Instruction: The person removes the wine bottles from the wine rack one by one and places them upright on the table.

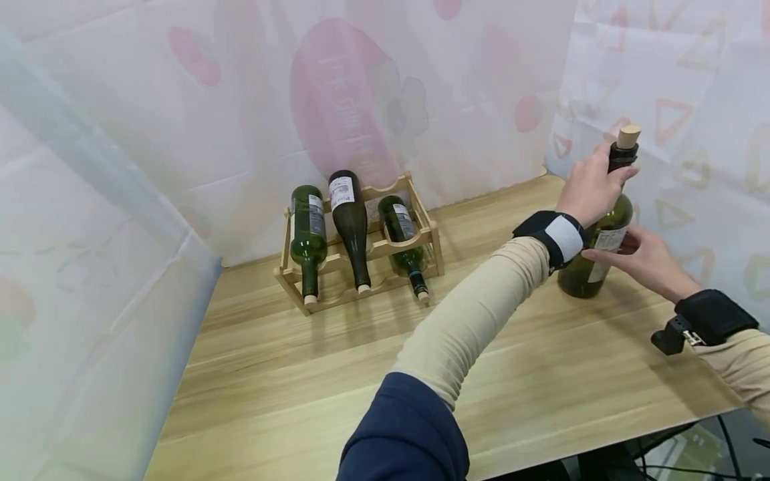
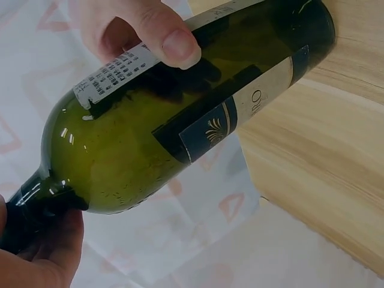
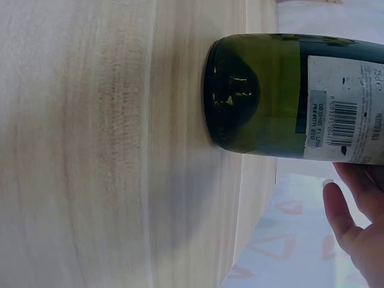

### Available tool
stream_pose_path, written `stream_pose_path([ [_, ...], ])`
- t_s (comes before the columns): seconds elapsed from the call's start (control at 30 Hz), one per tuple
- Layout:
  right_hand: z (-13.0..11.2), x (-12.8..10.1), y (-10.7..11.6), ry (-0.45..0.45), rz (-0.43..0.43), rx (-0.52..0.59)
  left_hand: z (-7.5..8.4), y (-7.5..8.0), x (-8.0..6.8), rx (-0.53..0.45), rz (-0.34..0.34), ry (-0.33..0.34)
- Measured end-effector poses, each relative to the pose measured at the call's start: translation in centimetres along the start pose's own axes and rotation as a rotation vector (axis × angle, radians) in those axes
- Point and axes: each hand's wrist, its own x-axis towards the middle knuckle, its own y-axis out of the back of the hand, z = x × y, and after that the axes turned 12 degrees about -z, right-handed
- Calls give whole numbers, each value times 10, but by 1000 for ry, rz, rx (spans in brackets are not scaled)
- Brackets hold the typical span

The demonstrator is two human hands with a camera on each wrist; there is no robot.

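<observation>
A green wine bottle with a cork in its mouth leans slightly at the right end of the table. My left hand grips its neck just below the dark collar. Lower down, my right hand holds the body, thumb over the pale label and fingers partly hidden behind the glass. In the left wrist view the bottle shows a dark blue and cream label and a white printed sticker. Its base comes right down at the wooden surface in the right wrist view, where a barcode label faces the camera.
Left of my arms stands a wooden wine rack. Three corked bottles lie in it, necks forward: a green one, a darker one and another green one. Printed white curtains close off the table behind and at the sides.
</observation>
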Motion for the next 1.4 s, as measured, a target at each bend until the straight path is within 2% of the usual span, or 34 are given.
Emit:
stream_pose_path([
  [0.2, 1, -4, -1, 13, 8, -16, -2, -5, -3, -1, 11, -31],
  [0.4, 1, -16, -2, -10, -1, -113, -4, -17, -5, 29, 32, -77],
  [0.6, -13, -21, -5, -8, -2, -212, -2, -17, -7, 16, 46, -68],
  [0.83, -19, -29, -10, 14, 27, -335, -4, -17, -12, -24, 14, -52],
  [0.97, -24, -35, -14, -28, 29, -353, -6, -18, -18, -66, 20, -40],
  [1.23, -35, -33, -13, -127, -77, -256, -21, -14, -29, -185, 53, -17],
  [1.4, -35, -26, -19, -127, -141, -70, -42, -17, -36, -230, 109, 2],
])
